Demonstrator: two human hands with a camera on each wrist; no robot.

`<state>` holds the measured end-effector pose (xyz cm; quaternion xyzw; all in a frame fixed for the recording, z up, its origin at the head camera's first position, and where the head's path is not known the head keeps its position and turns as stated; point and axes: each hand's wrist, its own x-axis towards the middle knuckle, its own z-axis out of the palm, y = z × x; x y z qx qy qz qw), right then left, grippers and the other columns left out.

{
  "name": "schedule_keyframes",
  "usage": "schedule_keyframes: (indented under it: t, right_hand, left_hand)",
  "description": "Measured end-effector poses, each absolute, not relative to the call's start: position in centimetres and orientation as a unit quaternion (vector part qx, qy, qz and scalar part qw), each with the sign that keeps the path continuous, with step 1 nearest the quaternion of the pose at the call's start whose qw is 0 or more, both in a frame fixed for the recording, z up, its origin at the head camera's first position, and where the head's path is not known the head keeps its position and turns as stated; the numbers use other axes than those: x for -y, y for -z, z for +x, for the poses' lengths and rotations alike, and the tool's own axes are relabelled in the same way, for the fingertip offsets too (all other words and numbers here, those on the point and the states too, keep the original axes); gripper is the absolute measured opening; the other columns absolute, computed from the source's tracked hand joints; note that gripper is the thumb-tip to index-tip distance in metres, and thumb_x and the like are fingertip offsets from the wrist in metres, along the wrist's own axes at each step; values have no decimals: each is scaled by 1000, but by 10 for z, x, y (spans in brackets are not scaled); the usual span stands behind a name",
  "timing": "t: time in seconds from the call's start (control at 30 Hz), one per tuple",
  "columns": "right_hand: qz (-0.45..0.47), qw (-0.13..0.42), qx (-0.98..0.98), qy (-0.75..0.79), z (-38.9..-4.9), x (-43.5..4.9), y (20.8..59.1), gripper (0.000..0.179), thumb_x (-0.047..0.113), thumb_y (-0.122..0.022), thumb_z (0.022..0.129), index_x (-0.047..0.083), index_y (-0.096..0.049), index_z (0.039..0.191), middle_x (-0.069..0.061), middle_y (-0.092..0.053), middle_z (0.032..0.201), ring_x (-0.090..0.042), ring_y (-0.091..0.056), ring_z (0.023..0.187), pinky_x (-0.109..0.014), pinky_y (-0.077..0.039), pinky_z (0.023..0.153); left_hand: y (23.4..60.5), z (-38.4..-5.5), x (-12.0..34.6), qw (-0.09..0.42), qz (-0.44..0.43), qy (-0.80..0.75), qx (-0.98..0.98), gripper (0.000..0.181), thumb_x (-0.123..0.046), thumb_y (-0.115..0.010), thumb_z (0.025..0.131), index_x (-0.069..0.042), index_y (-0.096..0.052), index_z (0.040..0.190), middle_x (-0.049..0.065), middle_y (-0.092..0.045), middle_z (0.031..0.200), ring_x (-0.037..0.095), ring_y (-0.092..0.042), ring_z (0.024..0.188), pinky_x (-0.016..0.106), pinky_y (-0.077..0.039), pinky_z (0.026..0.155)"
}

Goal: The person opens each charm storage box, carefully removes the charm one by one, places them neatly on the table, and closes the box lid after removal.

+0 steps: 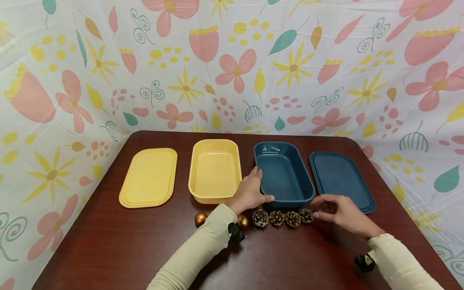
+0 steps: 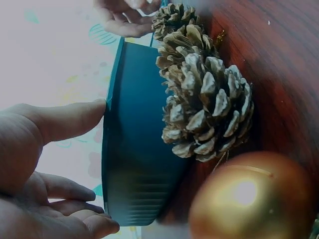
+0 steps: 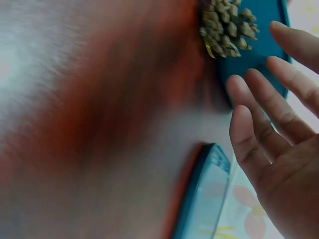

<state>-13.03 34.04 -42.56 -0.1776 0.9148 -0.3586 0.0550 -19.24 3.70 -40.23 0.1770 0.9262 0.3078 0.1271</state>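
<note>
My left hand [image 1: 251,191] is at the near left corner of a blue plastic container [image 1: 284,173]. In the left wrist view its thumb is right at the rim and its fairly straight fingers lie along the side. Beside the near right corner is my right hand [image 1: 338,211], its fingers loosely bent, close to the rightmost pine cone [image 1: 306,215]. The right wrist view shows nothing held in its palm. Several pine cones, the leftmost pine cone [image 1: 260,218] among them, line up before the container. One shiny bronze ball [image 2: 254,199] is near them, partly hidden by my left arm in the head view.
A yellow container [image 1: 214,171] stands left of the blue one, with a flat yellow lid [image 1: 150,177] farther left. Right of the blue container lies a blue lid [image 1: 340,177]. Another bronze ball [image 1: 201,219] sits before the yellow container. Flowered cloth [image 1: 224,108] hangs behind the brown table [image 1: 127,249].
</note>
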Motion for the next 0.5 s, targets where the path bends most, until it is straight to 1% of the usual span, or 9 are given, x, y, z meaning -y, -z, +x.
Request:
schedule_keyframes:
  t: [0.17,0.27,0.3,0.33,0.4,0.5]
  right_hand:
    - [-186,66,-926,323,-136,-334,414,19,27,-71,94,17,-73,110,6,-73,95,-2,-65,81,-24,-55,66]
    - [-201,73,-926,312,-139,-332,405,18,28,-69,96,18,-73,110,6,-73,94,-2,-65,80,-23,-55,65]
    - [-207,76,-924,312,-139,-331,402,18,28,-68,96,18,-73,110,5,-74,93,-2,-65,80,-24,-55,65]
    - [-213,75,-923,313,-140,-331,399,17,27,-68,97,18,-73,110,4,-74,93,-3,-65,79,-24,-54,64]
    - [-227,79,-917,318,-141,-330,392,15,24,-67,97,18,-73,110,1,-74,93,-5,-65,77,-24,-54,62]
    - [-257,95,-904,328,-143,-326,383,13,21,-66,98,20,-71,110,0,-73,89,-10,-64,71,-24,-52,59]
  left_hand:
    - [398,-193,-28,133,175,-315,-923,92,-37,-73,91,-6,-22,161,11,-16,170,31,-29,154,43,-37,121]
    - [393,-193,-22,117,174,-326,-922,85,-37,-70,94,-8,-25,160,12,-23,168,29,-31,153,44,-37,121]
    - [391,-193,-19,106,175,-333,-921,82,-37,-69,95,-9,-27,160,11,-28,166,28,-35,151,44,-38,120]
    - [389,-193,-16,98,176,-342,-918,78,-36,-68,96,-10,-30,159,14,-42,159,30,-47,144,45,-43,115]
    - [385,-192,-9,64,179,-360,-913,69,-33,-67,96,-11,-39,156,13,-56,148,29,-57,133,43,-50,108]
    - [379,-191,5,12,176,-408,-896,54,-26,-67,95,-11,-54,145,12,-71,128,28,-69,113,40,-56,95]
